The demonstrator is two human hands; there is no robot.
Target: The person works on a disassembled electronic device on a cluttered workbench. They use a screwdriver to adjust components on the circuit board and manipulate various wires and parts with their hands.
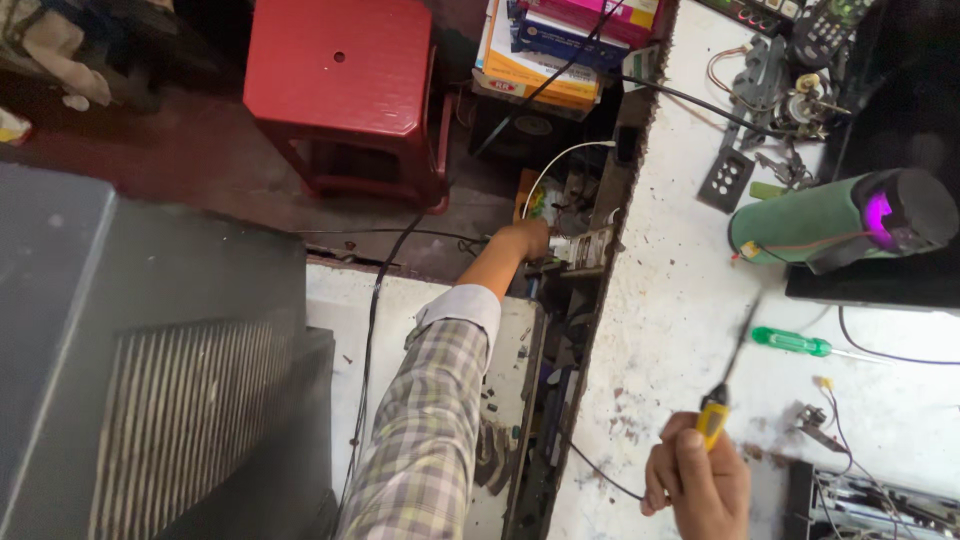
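My left hand [527, 238], at the end of a checked sleeve, reaches down into the gap between two white work surfaces. It closes around something small among the cables and parts there; I cannot tell what. A white cable [556, 160] arcs just above it. My right hand [697, 480] rests on the white workbench [670, 310] at the lower right. It grips a thin tool with a yellow handle and dark shaft [722, 390], and a black wire trails from it toward the gap.
A grey television back [150, 380] fills the left. A red plastic stool [340, 70] stands on the floor behind. On the bench lie a green screwdriver [792, 342], a green cylindrical speaker with a purple light [840, 215], metal parts and a remote. Stacked boxes [545, 45] sit at the top.
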